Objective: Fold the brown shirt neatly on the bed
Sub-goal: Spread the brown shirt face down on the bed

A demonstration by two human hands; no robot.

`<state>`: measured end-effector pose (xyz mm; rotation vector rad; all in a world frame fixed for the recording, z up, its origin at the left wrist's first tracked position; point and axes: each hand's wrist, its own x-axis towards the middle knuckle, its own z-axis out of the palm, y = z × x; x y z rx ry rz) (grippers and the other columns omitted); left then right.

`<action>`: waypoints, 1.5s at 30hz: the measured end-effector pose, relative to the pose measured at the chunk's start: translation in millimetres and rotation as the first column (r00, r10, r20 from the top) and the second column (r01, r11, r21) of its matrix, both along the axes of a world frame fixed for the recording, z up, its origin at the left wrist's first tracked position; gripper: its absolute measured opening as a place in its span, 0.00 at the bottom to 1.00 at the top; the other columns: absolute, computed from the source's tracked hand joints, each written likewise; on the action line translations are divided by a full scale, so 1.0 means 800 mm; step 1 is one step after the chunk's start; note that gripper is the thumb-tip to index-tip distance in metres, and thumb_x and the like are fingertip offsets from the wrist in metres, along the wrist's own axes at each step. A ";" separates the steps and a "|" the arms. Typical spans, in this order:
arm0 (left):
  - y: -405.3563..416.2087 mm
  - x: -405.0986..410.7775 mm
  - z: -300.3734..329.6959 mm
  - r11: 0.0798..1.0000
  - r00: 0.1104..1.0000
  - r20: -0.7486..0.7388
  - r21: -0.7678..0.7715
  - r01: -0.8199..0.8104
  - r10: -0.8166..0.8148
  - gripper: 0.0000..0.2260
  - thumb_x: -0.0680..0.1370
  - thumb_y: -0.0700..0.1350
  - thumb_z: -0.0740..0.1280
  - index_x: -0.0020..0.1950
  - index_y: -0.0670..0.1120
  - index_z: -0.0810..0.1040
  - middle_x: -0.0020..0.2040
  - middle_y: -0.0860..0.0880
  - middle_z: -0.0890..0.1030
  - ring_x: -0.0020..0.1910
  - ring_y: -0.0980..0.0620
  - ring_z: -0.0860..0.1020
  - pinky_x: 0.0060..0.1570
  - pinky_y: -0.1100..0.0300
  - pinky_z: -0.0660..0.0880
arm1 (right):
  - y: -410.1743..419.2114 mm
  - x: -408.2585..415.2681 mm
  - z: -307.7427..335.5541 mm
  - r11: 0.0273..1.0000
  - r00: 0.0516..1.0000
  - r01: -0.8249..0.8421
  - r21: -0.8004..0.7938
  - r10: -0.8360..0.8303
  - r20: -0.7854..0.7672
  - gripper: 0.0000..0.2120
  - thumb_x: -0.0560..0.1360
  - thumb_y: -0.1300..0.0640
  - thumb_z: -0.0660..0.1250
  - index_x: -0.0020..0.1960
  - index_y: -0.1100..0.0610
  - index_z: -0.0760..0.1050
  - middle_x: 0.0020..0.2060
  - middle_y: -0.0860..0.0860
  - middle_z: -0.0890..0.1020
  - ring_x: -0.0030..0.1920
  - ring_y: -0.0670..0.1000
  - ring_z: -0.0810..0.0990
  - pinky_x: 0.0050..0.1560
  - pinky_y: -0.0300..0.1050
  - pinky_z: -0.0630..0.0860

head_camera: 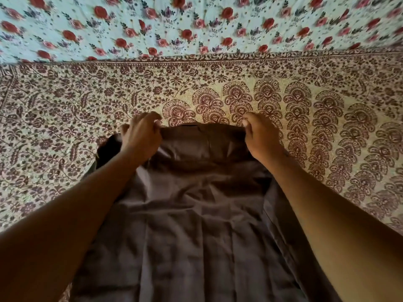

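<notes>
The brown shirt (196,214) lies spread lengthwise on the bed, wrinkled, reaching from the bottom of the view up to its far edge at mid-frame. My left hand (141,134) grips the far edge at its left corner with curled fingers. My right hand (260,136) pinches the same edge at the right corner. The edge between them is lifted slightly and pulled taut. A darker bit of the shirt, perhaps a sleeve, sticks out to the left of my left hand.
The bed is covered by a cream bedspread with a maroon floral print (65,118). Beyond it lies a pale blue sheet with red roses (196,25). The seam between the two runs across the upper part of the view.
</notes>
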<state>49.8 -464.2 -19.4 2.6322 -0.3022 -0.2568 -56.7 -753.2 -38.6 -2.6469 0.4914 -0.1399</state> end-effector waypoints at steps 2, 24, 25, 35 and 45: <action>-0.026 0.022 -0.014 0.997 0.991 -0.124 0.058 0.059 -0.052 0.14 0.82 0.45 0.64 0.67 0.53 0.76 0.63 0.46 0.82 0.62 0.43 0.77 0.70 0.35 0.67 | 0.021 0.032 -0.003 0.991 0.991 -0.070 0.114 0.082 -0.106 0.14 0.85 0.58 0.61 0.69 0.54 0.76 0.62 0.56 0.80 0.63 0.59 0.78 0.60 0.55 0.73; -0.070 0.003 -0.035 0.924 0.968 0.090 -0.332 -0.191 0.233 0.21 0.73 0.37 0.69 0.65 0.38 0.70 0.62 0.39 0.77 0.60 0.42 0.76 0.50 0.61 0.67 | 0.152 -0.037 -0.069 0.919 0.948 -0.262 -0.294 0.302 0.097 0.20 0.79 0.51 0.64 0.68 0.57 0.77 0.69 0.59 0.76 0.66 0.61 0.74 0.61 0.61 0.72; -0.064 -0.013 -0.039 0.926 0.978 0.127 -0.360 -0.112 0.167 0.22 0.74 0.38 0.69 0.66 0.38 0.69 0.62 0.39 0.77 0.61 0.41 0.76 0.54 0.60 0.69 | 0.149 -0.045 -0.080 0.907 0.944 -0.316 -0.278 0.331 0.006 0.23 0.81 0.46 0.62 0.72 0.56 0.74 0.72 0.58 0.74 0.70 0.60 0.73 0.63 0.62 0.72; 0.029 -0.086 -0.114 0.943 0.958 0.115 0.240 0.231 -0.264 0.33 0.82 0.68 0.49 0.84 0.56 0.48 0.84 0.50 0.54 0.83 0.45 0.53 0.78 0.43 0.57 | 0.094 -0.036 -0.083 0.948 0.983 0.102 -0.302 -0.142 -0.113 0.35 0.84 0.35 0.48 0.83 0.55 0.58 0.83 0.59 0.53 0.83 0.63 0.52 0.78 0.68 0.55; 0.033 -0.075 -0.125 0.924 0.954 0.093 0.291 0.249 -0.286 0.32 0.82 0.66 0.45 0.84 0.58 0.42 0.85 0.51 0.46 0.84 0.47 0.48 0.79 0.40 0.51 | 0.120 -0.101 -0.101 0.961 0.987 -0.023 -0.276 -0.022 -0.158 0.31 0.80 0.27 0.48 0.81 0.33 0.53 0.84 0.48 0.51 0.84 0.55 0.49 0.79 0.64 0.50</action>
